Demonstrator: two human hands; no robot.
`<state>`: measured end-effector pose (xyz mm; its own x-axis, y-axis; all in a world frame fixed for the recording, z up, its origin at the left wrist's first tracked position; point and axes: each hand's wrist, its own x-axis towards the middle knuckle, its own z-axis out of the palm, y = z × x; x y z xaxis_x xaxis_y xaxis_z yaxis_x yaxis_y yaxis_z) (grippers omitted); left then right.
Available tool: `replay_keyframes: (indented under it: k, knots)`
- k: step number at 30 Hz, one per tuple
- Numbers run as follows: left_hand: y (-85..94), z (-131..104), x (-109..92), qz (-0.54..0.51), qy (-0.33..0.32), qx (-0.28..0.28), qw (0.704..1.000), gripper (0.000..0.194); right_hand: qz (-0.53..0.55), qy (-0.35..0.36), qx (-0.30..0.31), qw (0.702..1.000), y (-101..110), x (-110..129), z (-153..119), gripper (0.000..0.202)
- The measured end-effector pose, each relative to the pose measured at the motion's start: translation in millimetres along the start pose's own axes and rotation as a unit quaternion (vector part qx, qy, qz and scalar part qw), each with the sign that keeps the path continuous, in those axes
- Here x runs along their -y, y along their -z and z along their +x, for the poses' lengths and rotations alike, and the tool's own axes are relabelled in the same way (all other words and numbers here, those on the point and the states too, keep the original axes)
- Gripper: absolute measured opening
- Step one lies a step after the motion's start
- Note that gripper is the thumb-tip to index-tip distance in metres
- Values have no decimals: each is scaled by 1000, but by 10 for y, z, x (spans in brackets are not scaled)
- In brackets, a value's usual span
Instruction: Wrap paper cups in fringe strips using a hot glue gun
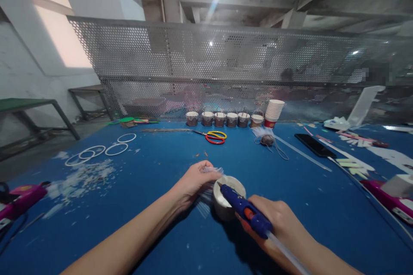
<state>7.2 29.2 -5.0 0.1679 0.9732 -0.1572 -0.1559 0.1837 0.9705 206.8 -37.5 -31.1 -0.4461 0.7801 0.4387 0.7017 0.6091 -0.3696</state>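
Note:
My right hand (271, 217) is wrapped round a blue hot glue gun (237, 200), a clear glue stick (285, 251) running out of its back end. The gun's nozzle points into a paper cup (237, 184) with a white inside and a darker outer wall. Closed at the cup's left rim, my left hand (196, 180) pinches a piece of sheer whitish netting (204, 204), which hangs down beside the cup. Whether those fingers also grip the cup wall, I cannot tell. The far side of the nozzle tip is hidden.
Several small cups (220, 119) line the back edge beside stacked paper cups (274, 111). Scissors (215, 137) lie mid-table. White rings (116, 149) and scraps (87, 178) are left; twine (267, 139), a phone (314, 145) and a magenta tool (387, 195) right.

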Motion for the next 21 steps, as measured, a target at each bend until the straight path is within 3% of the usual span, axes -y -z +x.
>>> replay_keyframes:
  k: [12, 21]
  knots:
    - [6, 4, 8, 4, 6, -3, 1000, 39, -51, -22, -10, 998, 133, -1, 17, 16]
    - [17, 21, 8, 9, 5, -6, 1000, 41, -1, 5, -10, 1000, 47, 39, 15, 15]
